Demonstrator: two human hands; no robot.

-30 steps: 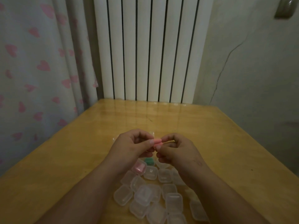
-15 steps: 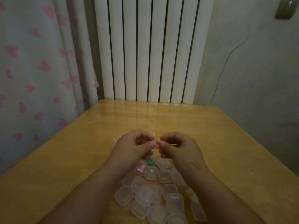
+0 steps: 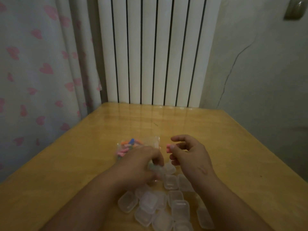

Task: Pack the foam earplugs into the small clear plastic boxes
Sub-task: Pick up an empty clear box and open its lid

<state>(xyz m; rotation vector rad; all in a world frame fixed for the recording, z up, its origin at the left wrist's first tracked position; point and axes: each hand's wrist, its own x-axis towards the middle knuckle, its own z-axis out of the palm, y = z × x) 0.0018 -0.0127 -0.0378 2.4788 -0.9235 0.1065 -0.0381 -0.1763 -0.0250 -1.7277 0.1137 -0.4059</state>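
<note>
Pink earplug (image 3: 168, 148) — pinched by the fingers of right hand (image 3: 190, 157), raised over the surface (image 3: 241, 147), seemingly ready for loading.
Left hand (image 3: 140, 165) — fingers curled round one clear box (image 3: 155, 168) at the far edge of the box pile (image 3: 150, 204), likely fetching it.
Bag of earplugs (image 3: 130, 145) lies just beyond.

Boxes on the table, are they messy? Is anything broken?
The clear boxes lie jumbled in a heap on the table, some tilted across others; none looks broken. The only damage is a thin crack running up the wall on the right.
</note>
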